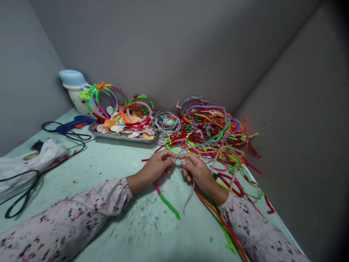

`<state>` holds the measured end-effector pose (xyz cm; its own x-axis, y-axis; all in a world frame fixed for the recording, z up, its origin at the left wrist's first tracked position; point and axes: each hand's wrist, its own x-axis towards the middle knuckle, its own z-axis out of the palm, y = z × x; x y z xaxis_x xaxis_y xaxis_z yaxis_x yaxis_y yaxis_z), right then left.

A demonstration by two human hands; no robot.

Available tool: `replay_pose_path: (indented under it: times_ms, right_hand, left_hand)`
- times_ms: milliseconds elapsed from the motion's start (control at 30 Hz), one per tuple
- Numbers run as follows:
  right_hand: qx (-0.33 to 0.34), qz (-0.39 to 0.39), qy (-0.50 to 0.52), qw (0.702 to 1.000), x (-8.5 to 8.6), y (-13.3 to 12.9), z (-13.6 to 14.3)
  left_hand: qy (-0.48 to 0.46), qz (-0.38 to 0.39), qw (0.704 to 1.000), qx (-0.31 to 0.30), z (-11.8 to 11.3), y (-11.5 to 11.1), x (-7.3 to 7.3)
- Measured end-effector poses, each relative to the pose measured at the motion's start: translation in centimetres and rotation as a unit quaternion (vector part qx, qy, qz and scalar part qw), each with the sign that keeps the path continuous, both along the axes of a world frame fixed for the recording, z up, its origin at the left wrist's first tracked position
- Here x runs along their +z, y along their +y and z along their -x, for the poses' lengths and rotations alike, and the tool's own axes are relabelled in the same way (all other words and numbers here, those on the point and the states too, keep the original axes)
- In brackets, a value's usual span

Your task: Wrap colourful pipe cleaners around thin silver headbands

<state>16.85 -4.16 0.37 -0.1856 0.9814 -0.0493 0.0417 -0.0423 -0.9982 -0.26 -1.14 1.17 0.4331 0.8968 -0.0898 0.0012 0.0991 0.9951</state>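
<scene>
My left hand (159, 163) is closed in a pinch on a thin wire wrapped in fuzzy pipe cleaner. A pink and green wrapped length (169, 206) comes out below that hand and lies over the table. Close beside it, my right hand (198, 171) pinches the same strand with thumb and forefinger. A pale lavender pipe cleaner (188, 148) runs up from between the fingertips. Bare grey wire (188, 199) hangs in a curve beneath my right hand. The fingers hide exactly where the pieces meet.
A tangled heap of coloured pipe cleaners (209, 127) and a grey wire coil (167, 123) lie behind the hands. The metal tray (122, 138) holds shells and wrapped hoops. At left are a blue glue gun (75, 123), black cord (79, 147), plastic bag (40, 160) and lidded container (76, 95). Red-handled scissors (231, 183) lie right.
</scene>
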Motion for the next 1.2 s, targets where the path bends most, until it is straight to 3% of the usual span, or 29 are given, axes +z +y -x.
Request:
replay_pose_path:
  times_ms: [433, 900, 1200]
  right_hand:
    - [-0.010, 0.007, -0.019, 1.000, 0.02, -0.14, 0.21]
    - [-0.015, 0.033, 0.009, 0.999, -0.39, 0.16, 0.11]
    - [-0.018, 0.025, 0.012, 0.999, -0.41, 0.16, 0.12]
  left_hand:
    - [0.003, -0.041, 0.999, -0.010, 0.12, 0.29, -0.84]
    - [0.024, -0.064, 0.998, -0.008, 0.20, -0.12, -0.61]
    - [0.085, -0.138, 0.987, 0.017, 0.11, -0.29, -0.87]
